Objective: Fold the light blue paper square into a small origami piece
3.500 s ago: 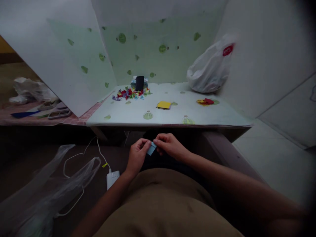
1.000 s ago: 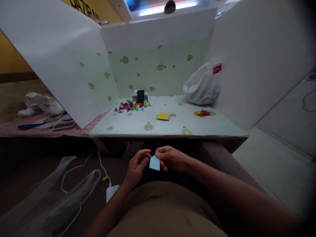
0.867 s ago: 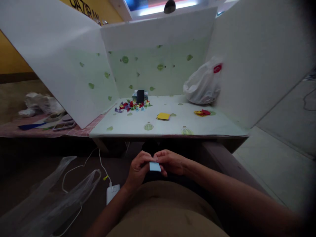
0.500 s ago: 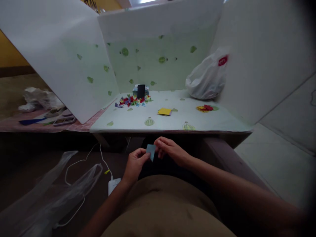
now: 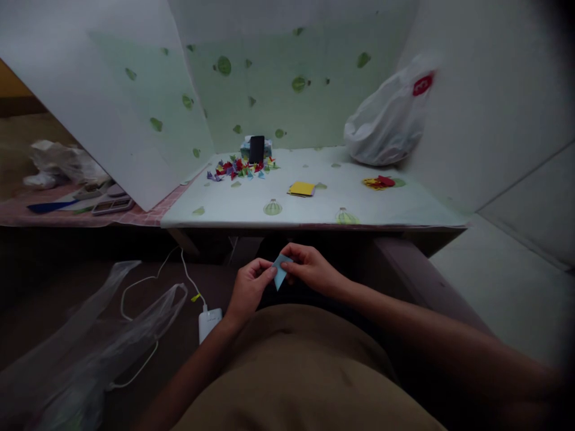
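Pale, balloon-print bench sits ahead; the small blue paper is off its near edge, above your lap, point down. Work it by the edges: light pressure, line up corners before pressing any crease, run the thumb flat so it doesn't skew. Both grips are closed on it: left hand pinches the left side, thumb and fingertips; right hand pinches upper right, thumb on the face, forearm angling in from the right.
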A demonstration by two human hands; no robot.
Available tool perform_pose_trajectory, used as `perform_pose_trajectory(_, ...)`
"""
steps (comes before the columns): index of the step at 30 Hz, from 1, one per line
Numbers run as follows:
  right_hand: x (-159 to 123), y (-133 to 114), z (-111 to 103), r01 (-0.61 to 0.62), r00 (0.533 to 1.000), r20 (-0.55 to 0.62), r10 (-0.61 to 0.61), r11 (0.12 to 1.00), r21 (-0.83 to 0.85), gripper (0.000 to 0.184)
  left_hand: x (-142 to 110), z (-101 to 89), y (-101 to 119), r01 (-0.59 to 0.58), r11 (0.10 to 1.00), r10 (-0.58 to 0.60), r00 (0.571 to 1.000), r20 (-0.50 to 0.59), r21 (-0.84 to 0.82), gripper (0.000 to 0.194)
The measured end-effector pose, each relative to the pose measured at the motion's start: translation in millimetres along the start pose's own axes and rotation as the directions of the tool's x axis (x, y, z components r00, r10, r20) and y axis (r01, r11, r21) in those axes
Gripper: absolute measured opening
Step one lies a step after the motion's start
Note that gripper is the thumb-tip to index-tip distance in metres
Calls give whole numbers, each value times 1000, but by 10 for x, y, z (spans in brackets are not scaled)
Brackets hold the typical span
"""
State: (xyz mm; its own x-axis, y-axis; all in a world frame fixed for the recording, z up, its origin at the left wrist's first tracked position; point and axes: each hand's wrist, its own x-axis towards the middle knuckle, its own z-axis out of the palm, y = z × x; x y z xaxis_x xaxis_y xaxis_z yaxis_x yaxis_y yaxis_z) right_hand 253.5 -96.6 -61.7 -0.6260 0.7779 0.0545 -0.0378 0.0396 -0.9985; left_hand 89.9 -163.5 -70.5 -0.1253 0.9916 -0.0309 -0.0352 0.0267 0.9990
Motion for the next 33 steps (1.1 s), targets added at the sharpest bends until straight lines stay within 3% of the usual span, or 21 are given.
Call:
perform_pose_trajectory(4, -15, -14, 30, 26, 1000, -9, -26, 999, 23, 13, -4, -1, -18, 18, 999, -18, 1000, 0, -30, 17)
perform_pose_trajectory(13, -51, -43, 38, 100, 994, -33, -100, 995, -6, 6, -5, 51, -25, 149, 937, -140, 989, 49, -317, 15)
perform_pose_trajectory(18, -44, -41, 14, 134, 991, -15, -135, 990, -48, 11, -8, 57, 17, 178, 906, -171, 984, 52, -383, 18)
perform_pose_trajectory(28, -63, -28, 25, 181, 982, -27, -188, 967, -180, 15, -8, 59, -16, 144, 925, -143, 989, 26, -351, 24)
perform_pose_trajectory(33, -56, -52, 37, 125, 992, -16, -126, 991, -48, 10, 5, 41, -75, 90, 955, -105, 994, -38, -284, 25)
